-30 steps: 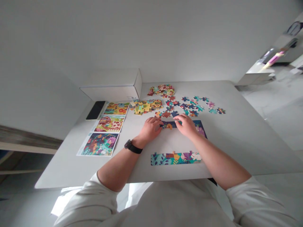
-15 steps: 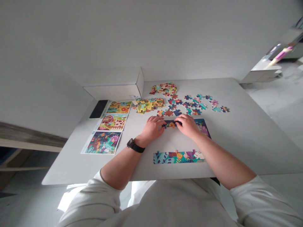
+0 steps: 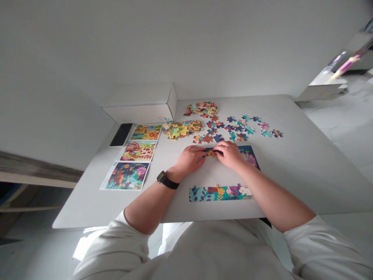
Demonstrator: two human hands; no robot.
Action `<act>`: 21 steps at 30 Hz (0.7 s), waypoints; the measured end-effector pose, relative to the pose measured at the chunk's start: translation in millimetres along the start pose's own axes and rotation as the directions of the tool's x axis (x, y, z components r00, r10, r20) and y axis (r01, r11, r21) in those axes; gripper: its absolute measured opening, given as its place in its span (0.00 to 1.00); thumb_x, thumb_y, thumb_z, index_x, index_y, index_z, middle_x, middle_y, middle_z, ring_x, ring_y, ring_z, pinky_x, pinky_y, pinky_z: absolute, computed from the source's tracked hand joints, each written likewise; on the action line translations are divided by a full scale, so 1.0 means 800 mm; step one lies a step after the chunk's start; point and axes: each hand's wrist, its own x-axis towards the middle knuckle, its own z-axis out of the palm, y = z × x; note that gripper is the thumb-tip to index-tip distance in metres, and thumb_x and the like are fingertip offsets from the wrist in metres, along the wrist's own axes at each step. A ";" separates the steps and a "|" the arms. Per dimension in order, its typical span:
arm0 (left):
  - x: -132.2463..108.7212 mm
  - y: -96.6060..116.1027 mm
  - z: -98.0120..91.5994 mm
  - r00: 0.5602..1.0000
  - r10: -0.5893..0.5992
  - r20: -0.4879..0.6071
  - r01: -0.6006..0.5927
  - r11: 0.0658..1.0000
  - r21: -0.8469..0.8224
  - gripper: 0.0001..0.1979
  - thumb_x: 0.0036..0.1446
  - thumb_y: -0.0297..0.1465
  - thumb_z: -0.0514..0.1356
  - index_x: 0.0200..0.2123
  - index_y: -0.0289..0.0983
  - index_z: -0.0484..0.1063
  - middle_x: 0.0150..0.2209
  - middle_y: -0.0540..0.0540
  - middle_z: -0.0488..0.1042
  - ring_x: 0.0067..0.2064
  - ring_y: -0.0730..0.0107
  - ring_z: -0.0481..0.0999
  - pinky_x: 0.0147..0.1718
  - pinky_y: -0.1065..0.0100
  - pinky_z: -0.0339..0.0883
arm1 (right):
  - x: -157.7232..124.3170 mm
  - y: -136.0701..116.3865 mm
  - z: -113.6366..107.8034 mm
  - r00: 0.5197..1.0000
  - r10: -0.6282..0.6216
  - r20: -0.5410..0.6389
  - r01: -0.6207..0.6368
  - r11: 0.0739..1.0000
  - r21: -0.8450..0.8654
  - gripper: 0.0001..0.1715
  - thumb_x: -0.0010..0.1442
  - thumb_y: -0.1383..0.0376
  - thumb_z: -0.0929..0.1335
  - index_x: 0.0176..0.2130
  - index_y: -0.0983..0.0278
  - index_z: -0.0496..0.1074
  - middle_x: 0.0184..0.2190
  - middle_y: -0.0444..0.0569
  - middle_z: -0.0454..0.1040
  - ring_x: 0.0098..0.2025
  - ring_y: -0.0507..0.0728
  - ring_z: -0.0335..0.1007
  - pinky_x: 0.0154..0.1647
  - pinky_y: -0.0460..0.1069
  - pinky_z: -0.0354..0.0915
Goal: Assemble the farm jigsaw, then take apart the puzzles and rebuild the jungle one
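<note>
On the table, a dark blue row of joined puzzle pieces point(image 3: 210, 153) with an orange shape shows between my two hands. My left hand point(image 3: 190, 158) grips its left end, the fingers curled over the far side and the thumb at the near edge. My right hand point(image 3: 229, 154) pinches the row farther right and hides part of it. From under the right hand, a dark blue and purple corner section point(image 3: 249, 155) sticks out. Nearer to me lies a joined strip of leafy turquoise puzzle pieces point(image 3: 217, 194), its right end partly behind my right forearm.
Loose puzzle pieces point(image 3: 239, 127) lie beyond my hands, beside a yellow pile point(image 3: 182, 130) and a reddish pile point(image 3: 202, 108). Printed picture sheets point(image 3: 128, 176), a black phone point(image 3: 121, 134) and a white box point(image 3: 136, 112) are on the left.
My left hand has shifted slightly right along the dark row, closer to my right hand. My right hand has moved very slightly left. The other pieces lie as before.
</note>
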 end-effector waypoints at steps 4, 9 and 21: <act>0.001 0.001 -0.002 1.000 0.017 0.019 -0.017 1.000 -0.006 0.14 0.67 0.32 0.65 0.54 0.46 0.85 0.59 0.45 0.83 0.59 0.54 0.81 0.63 0.46 0.73 | -0.001 0.000 0.001 1.000 -0.011 0.004 0.011 1.000 -0.024 0.14 0.67 0.68 0.70 0.49 0.57 0.84 0.52 0.52 0.82 0.54 0.66 0.75 0.60 0.63 0.67; 0.002 0.002 -0.004 0.998 0.040 0.051 -0.041 0.999 0.002 0.16 0.65 0.31 0.65 0.54 0.44 0.84 0.60 0.43 0.82 0.60 0.53 0.81 0.64 0.46 0.73 | -0.002 -0.001 -0.004 1.000 -0.023 0.012 0.023 0.999 -0.047 0.15 0.67 0.67 0.71 0.50 0.55 0.83 0.52 0.51 0.81 0.54 0.66 0.75 0.60 0.63 0.67; -0.002 0.014 -0.012 0.996 0.043 0.083 -0.049 0.996 0.070 0.20 0.68 0.39 0.66 0.61 0.43 0.80 0.65 0.39 0.77 0.64 0.47 0.75 0.66 0.42 0.68 | 0.008 0.002 -0.048 0.996 -0.044 -0.084 0.058 0.982 0.179 0.17 0.67 0.65 0.74 0.55 0.54 0.82 0.57 0.52 0.80 0.60 0.64 0.76 0.67 0.63 0.69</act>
